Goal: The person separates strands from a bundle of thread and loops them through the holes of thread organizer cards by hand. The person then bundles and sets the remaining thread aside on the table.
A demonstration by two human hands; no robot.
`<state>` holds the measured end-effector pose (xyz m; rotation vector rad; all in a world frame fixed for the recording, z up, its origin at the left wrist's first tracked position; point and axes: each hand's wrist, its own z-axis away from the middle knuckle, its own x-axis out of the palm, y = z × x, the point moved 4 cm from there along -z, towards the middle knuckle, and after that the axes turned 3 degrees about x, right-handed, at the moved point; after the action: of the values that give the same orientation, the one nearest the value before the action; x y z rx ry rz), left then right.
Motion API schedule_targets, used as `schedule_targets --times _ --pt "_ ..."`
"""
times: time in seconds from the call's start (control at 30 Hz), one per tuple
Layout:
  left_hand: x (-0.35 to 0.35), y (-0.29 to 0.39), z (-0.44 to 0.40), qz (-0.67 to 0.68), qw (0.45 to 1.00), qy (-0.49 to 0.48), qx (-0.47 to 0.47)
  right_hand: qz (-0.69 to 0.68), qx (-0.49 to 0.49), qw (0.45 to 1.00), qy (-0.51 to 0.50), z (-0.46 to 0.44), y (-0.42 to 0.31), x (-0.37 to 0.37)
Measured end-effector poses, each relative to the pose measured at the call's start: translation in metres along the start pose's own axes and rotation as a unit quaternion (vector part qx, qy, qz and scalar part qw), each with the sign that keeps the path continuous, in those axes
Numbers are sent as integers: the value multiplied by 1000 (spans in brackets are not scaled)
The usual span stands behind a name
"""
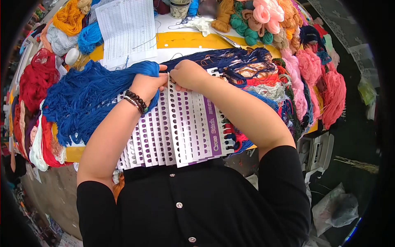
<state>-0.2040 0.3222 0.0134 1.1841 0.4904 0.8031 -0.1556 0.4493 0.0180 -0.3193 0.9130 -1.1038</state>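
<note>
The left hand (148,85) curls close round the gathered end of the blue skein (88,92), which spreads leftward over the counter (181,40); the right hand (188,75) bunches in a pinch at the top of the punched cards (164,136), whether on card or strand I cannot tell; I'd keep the cards flat and steady, hold the blue strands snug and draw gently, lest they snag in the holes.
</note>
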Motion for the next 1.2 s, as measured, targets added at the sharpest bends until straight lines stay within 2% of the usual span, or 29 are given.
schedule_targets --times 0.13,0.2,0.23,0.3,0.33,0.4,0.47,0.53,0.6,0.63,0.67,0.7,0.77,0.83,0.87,0.9,0.93,1.0,1.03,1.1,1.13,1.17,1.2 --pt "-4 -8 -5 -89 996 3 21 66 -72 995 -4 5 -5 7" --pt "-5 -6 -4 -111 993 7 48 -24 -14 998 -50 14 -8 3" --pt "-7 -6 -3 -111 993 8 47 -23 -15 998 -51 18 -9 0" --pt "-17 -5 -1 -193 977 29 81 -67 17 996 -57 23 -8 -5" --pt "-24 -1 1 -315 940 39 123 -66 20 996 -62 19 -3 -6" --pt "-33 3 2 -330 938 46 97 -81 18 995 -59 18 2 -6" --pt "-35 -4 0 -343 929 44 128 -94 16 994 -59 17 5 -3" --pt "-30 -3 4 -272 953 48 124 -95 5 994 -51 15 5 -2" --pt "-29 4 5 -321 938 47 125 -96 -4 994 -42 18 5 -2" --pt "-26 5 8 -172 978 28 111 -98 -11 995 -33 20 6 -2" --pt "-24 8 12 -20 995 8 94 -100 -11 994 -31 20 8 -2" --pt "-19 17 21 101 994 4 37 -100 -26 995 -16 19 9 -3" --pt "-10 20 26 264 964 -28 18 -100 -38 994 2 18 10 -2" --pt "-6 21 26 279 960 -22 -4 -111 -21 994 -1 18 12 -2" --pt "-5 19 24 271 962 -41 -2 -112 -21 994 0 18 12 -4" --pt "-3 18 23 264 963 -60 -1 -190 -32 981 -34 18 13 -6" --pt "-3 15 23 213 976 -38 0 -267 -41 960 -69 17 13 -6" --pt "1 11 21 12 999 -37 34 -309 -8 949 -67 17 15 -9" --pt "6 9 21 -44 998 -31 42 -350 22 934 -65 16 17 -11" --pt "13 2 17 -93 989 -85 83 -338 11 937 -84 17 16 -11" --pt "1 -27 -5 -87 978 -106 155 -273 7 959 -72 22 11 -12" --pt "1 -17 0 -113 982 -100 112 -208 3 976 -60 23 8 -12" --pt "0 -4 6 -139 984 -93 69 -195 -4 976 -94 12 13 -5"
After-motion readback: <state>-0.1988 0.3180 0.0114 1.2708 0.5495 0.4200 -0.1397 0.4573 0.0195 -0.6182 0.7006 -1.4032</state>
